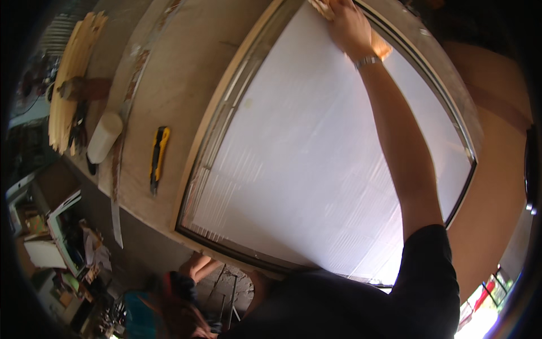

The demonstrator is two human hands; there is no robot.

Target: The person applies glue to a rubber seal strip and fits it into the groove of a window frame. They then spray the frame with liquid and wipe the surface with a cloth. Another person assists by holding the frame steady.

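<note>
My right hand (pixel 347 28), wearing a metal watch, reaches to the far end of a large framed panel. Its fingers are curled on a pale yellowish crumpled wad (pixel 322 8), cut off by the top edge; cloth or paper, I cannot tell which. The panel's white, glossy surface (pixel 305 135) has fine streaks along its near part. A dark inner edging and a light wooden frame (pixel 217 107) run around it. Past my wrist shows an orange-brown patch (pixel 383 46), unclear in kind. My left hand does not show.
Left of the frame, a yellow and black utility knife (pixel 159 158) lies on the brown tabletop (pixel 169 73). Beyond it are a long metal strip (pixel 117 209), a white cylinder (pixel 105 137) and wooden strips (pixel 76 73). Bare skin (pixel 197 265) shows below the table edge; clutter fills the lower left.
</note>
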